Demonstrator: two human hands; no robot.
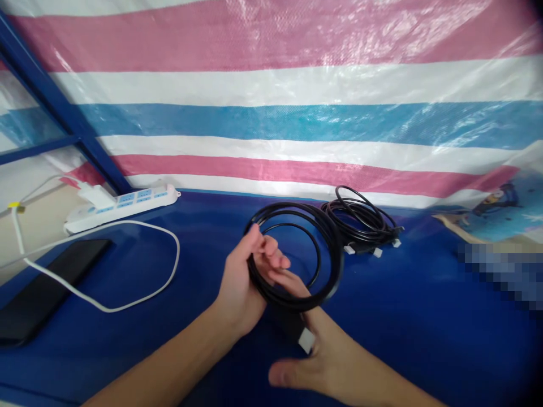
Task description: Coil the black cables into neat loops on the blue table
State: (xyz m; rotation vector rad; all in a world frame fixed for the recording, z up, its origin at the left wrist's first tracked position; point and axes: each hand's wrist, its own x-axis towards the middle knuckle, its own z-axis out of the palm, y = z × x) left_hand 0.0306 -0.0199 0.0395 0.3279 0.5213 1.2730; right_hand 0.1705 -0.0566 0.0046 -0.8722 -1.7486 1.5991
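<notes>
A black cable (335, 260) wound into a loose coil is raised above the blue tabletop. My left hand (248, 282) is closed on the coil's left side, its thumb and curled fingers around the strands. One end of the cable hangs at the bottom as a black plug (291, 327) with a pale cap. On the right of that plug is my right hand (322, 345), its thumb spread well away from its fingers. Those fingers reach up to the coil's lower part, close to the left fingertips. The coil partly covers them.
Another coiled black cable (356, 220) lies at the back, its capped ends showing. A white power strip (127, 203), a looped white cord (176, 254) and a flat black object (55, 282) are at left. Striped plastic sheeting (271, 121) hangs behind the blue table (407, 322).
</notes>
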